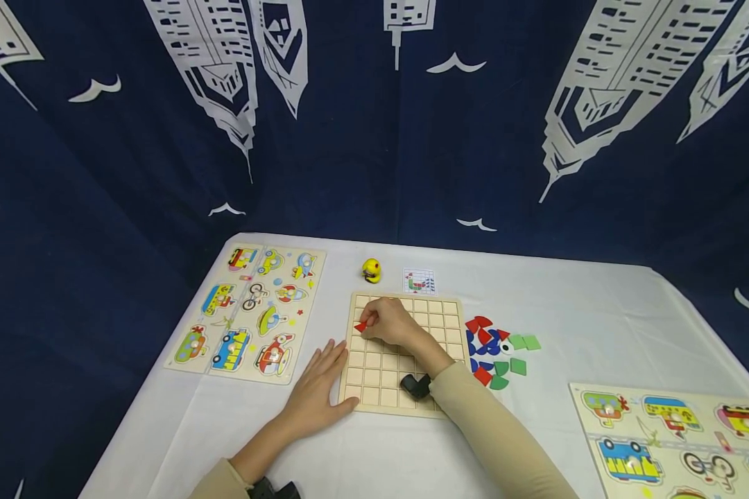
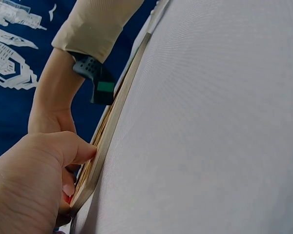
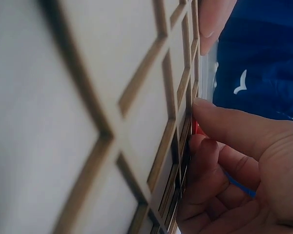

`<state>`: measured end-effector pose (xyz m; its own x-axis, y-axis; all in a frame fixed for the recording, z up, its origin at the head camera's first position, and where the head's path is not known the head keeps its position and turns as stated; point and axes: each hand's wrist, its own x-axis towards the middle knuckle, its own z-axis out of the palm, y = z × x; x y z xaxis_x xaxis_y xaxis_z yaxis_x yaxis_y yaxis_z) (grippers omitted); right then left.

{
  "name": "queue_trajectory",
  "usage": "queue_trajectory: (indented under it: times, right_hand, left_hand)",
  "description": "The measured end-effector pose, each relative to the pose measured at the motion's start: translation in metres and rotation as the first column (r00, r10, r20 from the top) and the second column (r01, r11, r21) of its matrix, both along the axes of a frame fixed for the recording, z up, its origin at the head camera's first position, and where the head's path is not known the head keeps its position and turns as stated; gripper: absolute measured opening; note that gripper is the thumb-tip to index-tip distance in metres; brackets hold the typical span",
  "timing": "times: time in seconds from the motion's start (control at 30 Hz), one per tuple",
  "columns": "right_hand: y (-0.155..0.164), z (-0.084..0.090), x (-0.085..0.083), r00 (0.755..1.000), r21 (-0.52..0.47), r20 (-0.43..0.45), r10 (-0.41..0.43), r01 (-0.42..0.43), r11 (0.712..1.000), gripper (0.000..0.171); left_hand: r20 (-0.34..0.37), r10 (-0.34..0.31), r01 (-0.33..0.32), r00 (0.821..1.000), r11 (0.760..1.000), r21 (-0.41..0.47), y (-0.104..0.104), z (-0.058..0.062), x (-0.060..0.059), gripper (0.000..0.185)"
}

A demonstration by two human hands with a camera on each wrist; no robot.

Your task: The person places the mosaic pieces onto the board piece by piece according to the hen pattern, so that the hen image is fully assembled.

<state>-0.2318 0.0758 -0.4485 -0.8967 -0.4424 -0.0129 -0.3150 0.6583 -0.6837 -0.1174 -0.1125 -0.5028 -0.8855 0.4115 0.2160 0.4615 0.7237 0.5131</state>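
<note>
A wooden grid board lies flat on the white table. Over its upper left cells my right hand pinches a small red triangular piece between thumb and fingertips. In the right wrist view a sliver of the red piece shows between the thumb and curled fingers, close against the grid. My left hand rests at the board's left edge with fingers extended, the thumb on its lower left corner. The left wrist view shows that thumb against the board's rim.
Loose red, blue and green pieces lie right of the board. Behind it are a small pattern card and a yellow toy duck. Vehicle puzzle boards stand at left and front right. A dark blue curtain hangs behind.
</note>
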Motion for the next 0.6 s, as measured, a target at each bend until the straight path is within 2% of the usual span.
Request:
queue_trajectory:
  times: [0.2,0.3,0.43,0.6]
  right_hand:
    - [0.015,0.011,0.006,1.000,-0.028,0.014,-0.012,0.013,1.000,0.017]
    - [0.032,0.020,0.010,0.999,-0.037,-0.010,-0.036,0.035,0.999,0.018]
    - [0.066,0.030,0.016,0.993,-0.041,-0.063,-0.100,0.097,0.994,0.018]
    - [0.120,0.036,0.023,0.969,-0.021,-0.102,-0.225,0.224,0.974,0.018]
  left_hand:
    - [0.015,-0.004,0.004,1.000,1.000,0.002,0.000,0.001,0.001,0.082]
    - [0.016,-0.002,0.002,1.000,1.000,0.001,0.000,0.001,0.000,0.083]
    - [0.013,0.005,-0.005,1.000,1.000,-0.005,0.000,0.000,0.000,0.084]
    - [0.018,0.007,-0.007,1.000,1.000,0.001,0.001,0.000,0.000,0.085]
